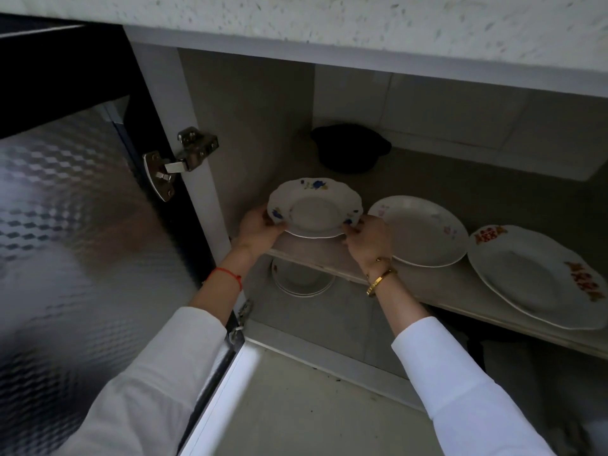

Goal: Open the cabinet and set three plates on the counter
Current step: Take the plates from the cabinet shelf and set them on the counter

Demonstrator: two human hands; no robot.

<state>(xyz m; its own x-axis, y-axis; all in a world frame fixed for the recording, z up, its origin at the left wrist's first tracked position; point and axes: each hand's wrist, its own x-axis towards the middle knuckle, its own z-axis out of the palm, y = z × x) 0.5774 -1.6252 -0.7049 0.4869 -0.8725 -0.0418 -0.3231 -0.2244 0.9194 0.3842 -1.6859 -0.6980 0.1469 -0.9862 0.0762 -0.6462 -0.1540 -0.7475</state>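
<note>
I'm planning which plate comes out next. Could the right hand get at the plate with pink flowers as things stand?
Probably yes, once free. The right hand is gripping the blue-flowered plate together with the left hand. The pink-flowered plate lies right beside it on the shelf, with nothing in front.

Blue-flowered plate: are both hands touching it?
Touching. The head view shows the left hand gripping the blue-flowered plate at its left rim and the right hand at its right rim, fingers overlapping the edge.

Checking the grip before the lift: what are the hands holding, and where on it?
The blue-flowered plate, by its rim: left hand at the left edge, right hand at the right edge.
</note>
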